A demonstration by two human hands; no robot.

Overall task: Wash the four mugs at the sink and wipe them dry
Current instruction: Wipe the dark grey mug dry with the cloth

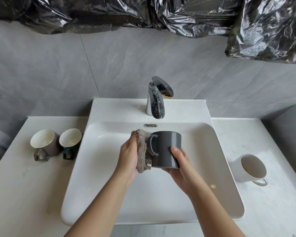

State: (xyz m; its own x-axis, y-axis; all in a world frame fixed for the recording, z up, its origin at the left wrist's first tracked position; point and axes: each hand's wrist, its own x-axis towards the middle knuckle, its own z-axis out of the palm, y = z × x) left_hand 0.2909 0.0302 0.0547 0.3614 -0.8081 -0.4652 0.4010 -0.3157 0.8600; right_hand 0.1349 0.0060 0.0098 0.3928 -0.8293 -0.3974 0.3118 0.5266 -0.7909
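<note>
Holding the grey mug (167,147) over the sink (109,194), just in front of the faucet (156,100) and clear of the basin floor. Grasping the mug wall with the right hand (179,166): thumb lying across the near side, other fingers wrapping underneath, mostly hidden. Pointing the handle to the left; not exposing the mouth of the mug to the camera. Clasping a folded cloth (141,151) in the left hand (128,156), fingers curling round it, and pressing it against the handle side of the mug. Covering part of the handle's lower end with the cloth. Showing, on the counter (24,185) left of the sink, the brown mug (44,142) and the teal mug (70,140), upright, just beside each other, handles facing the near edge, pale interiors visible. Showing, on the counter right of the sink, the white mug (249,168), upright, handle facing the near edge, brownish residue ringing the inside. Displaying crumpled black film (161,14) across the top of the grey wall (58,65) behind the faucet.
</note>
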